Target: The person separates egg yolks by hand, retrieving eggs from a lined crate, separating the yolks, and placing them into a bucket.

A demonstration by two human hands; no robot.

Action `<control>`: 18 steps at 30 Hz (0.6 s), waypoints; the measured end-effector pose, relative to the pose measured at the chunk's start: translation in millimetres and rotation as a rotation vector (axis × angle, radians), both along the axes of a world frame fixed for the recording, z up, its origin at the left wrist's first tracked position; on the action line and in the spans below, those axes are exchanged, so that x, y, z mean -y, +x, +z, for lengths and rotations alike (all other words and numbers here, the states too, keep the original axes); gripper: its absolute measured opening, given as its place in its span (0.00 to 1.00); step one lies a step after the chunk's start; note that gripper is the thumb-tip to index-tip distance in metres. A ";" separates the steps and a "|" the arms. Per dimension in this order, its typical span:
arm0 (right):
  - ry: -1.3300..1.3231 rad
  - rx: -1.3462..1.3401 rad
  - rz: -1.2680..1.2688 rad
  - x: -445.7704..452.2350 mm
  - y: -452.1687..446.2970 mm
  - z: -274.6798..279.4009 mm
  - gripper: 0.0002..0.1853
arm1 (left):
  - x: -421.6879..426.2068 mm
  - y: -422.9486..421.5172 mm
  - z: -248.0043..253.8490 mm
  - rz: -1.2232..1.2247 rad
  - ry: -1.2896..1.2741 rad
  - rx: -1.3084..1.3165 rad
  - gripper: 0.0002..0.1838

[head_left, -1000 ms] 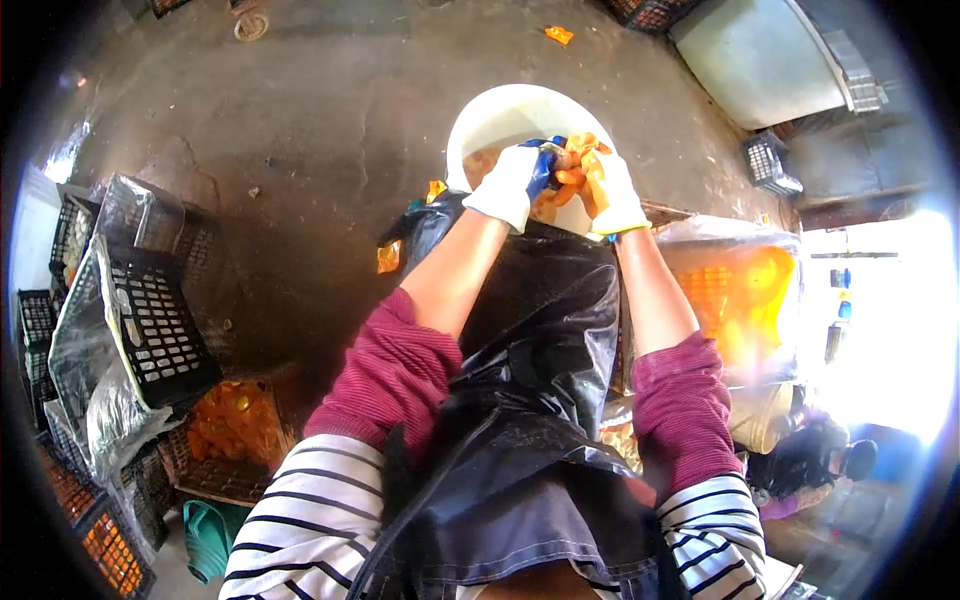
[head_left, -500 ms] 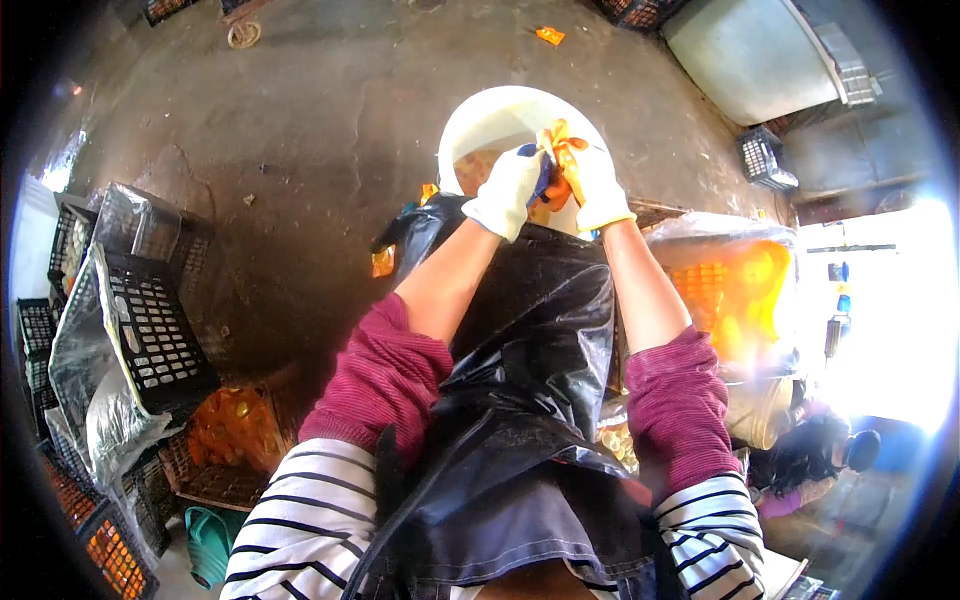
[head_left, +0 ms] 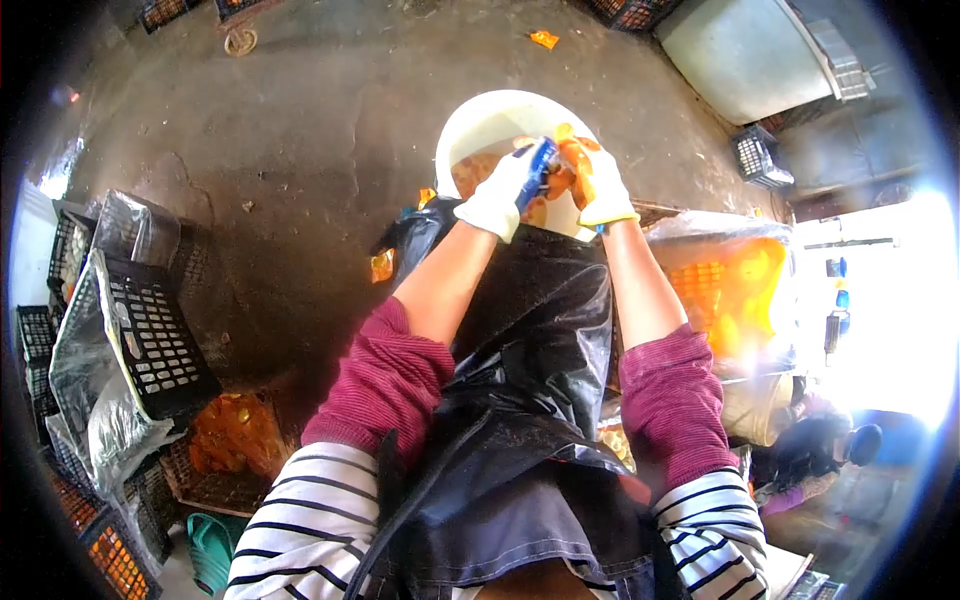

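Over a white tub (head_left: 480,115) my two gloved hands are close together. My left hand (head_left: 515,188), in a white glove with blue fingers, is closed, and what it grips is too small to make out. My right hand (head_left: 588,180), in a white glove with orange fingers, is closed beside it; the orange of the glove blends with whatever it holds. Orange-brown pieces (head_left: 470,172) lie inside the tub. A black plastic apron (head_left: 540,310) covers my lap and reaches the tub's near rim.
Black crates (head_left: 160,335) with clear plastic stand at the left, above a crate of orange pieces (head_left: 235,435). At the right are a plastic-lined crate of orange items (head_left: 735,290), a pale bucket (head_left: 757,408) and another person (head_left: 810,450). A large pale container (head_left: 745,60) stands at the upper right.
My left hand has tilted, showing more of its blue fingers. Both hands have stayed close together over the tub. The whole view has shifted slightly.
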State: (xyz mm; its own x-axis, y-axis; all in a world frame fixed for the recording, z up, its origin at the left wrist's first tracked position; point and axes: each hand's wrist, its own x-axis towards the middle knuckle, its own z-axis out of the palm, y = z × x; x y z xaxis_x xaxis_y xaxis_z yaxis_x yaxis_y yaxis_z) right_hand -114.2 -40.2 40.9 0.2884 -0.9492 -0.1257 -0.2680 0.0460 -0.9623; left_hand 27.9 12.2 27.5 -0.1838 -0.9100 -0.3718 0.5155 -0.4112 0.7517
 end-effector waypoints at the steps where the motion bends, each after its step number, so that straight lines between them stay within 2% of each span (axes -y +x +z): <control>1: 0.050 0.110 -0.019 -5.1 2.6 8.9 0.14 | 3.0 -1.9 0.2 0.127 0.039 -0.064 0.23; 2: 0.098 0.219 -0.036 -8.3 2.5 13.5 0.13 | 9.1 -2.6 -9.7 0.158 0.024 -0.108 0.24; 3: 0.208 0.547 0.009 -10.8 -0.9 12.6 0.12 | 15.6 -2.6 -24.8 0.188 0.008 -0.152 0.25; 7: 0.529 0.958 0.294 -9.2 -23.6 27.4 0.15 | 16.7 1.0 -29.2 0.231 -0.035 -0.304 0.25; 10: 0.421 0.781 0.224 -37.6 -62.1 53.2 0.18 | 18.4 4.0 -38.5 0.221 -0.157 -0.433 0.26; 11: 0.343 0.643 0.073 -59.1 -80.1 61.9 0.20 | 27.1 6.5 -51.3 0.229 -0.196 -0.401 0.24; 12: 0.380 0.661 0.051 -73.7 -111.1 61.8 0.22 | 32.5 7.3 -64.2 0.233 -0.228 -0.376 0.22; 13: 0.302 0.683 -0.025 -103.4 -139.6 65.2 0.23 | 28.6 3.7 -66.2 0.293 -0.378 0.019 0.21; 14: 0.231 0.700 -0.098 -134.1 -164.5 67.7 0.24 | 22.9 10.7 -52.6 0.193 -0.357 -0.191 0.23; 15: 0.239 0.850 -0.076 -153.9 -214.3 49.0 0.25 | 22.9 13.9 -51.8 0.111 -0.284 -0.344 0.27; 16: 0.256 0.670 -0.191 -181.9 -245.6 52.9 0.23 | 15.4 4.7 -34.3 0.222 -0.170 -0.251 0.29; 17: 0.017 0.181 -0.481 -225.3 -258.1 44.9 0.20 | 13.8 5.2 -33.4 0.155 -0.243 -0.106 0.30; 18: 0.122 0.271 -0.566 -260.6 -290.9 23.4 0.21 | 22.1 7.4 -45.1 0.093 -0.234 -0.159 0.30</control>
State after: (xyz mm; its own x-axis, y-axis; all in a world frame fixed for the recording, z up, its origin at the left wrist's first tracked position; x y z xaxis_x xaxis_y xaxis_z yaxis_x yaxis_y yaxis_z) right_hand -405.1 220.4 64.3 -0.2168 -0.9473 -0.2358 0.0823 0.2230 -0.9713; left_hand 35.3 -9.9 -17.5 -0.1348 -0.9832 -0.1231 0.6618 -0.1818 0.7273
